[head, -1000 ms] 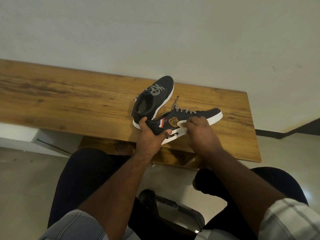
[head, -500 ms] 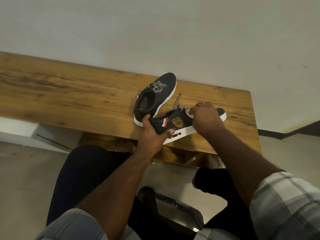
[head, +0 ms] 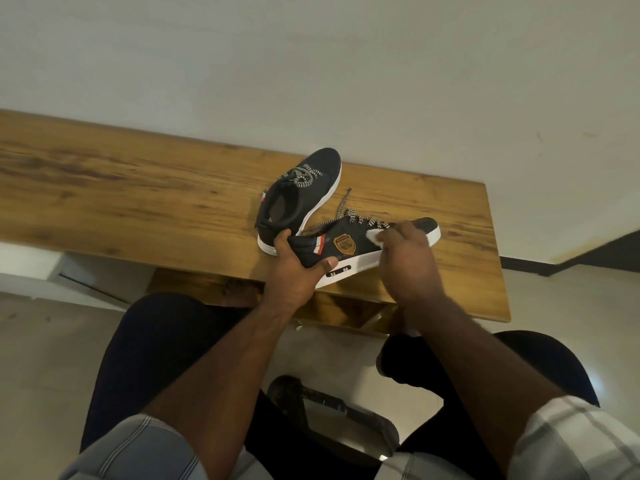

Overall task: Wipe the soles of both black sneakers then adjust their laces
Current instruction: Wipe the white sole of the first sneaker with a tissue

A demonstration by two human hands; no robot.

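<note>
Black canvas and a white sole: the near sneaker (head: 341,242) lies on the wooden bench (head: 138,202), heel gripped by the left hand (head: 294,271). The right hand (head: 407,261) curls over a mostly hidden white cloth (head: 375,237) on its side. Behind it stands the second sneaker (head: 301,192).

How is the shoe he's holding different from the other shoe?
The held sneaker is tipped on its side, gripped by the left hand; the far sneaker stands flat on the table, untouched. The right hand presses a white wipe on the held one. Both are black with white soles.
</note>
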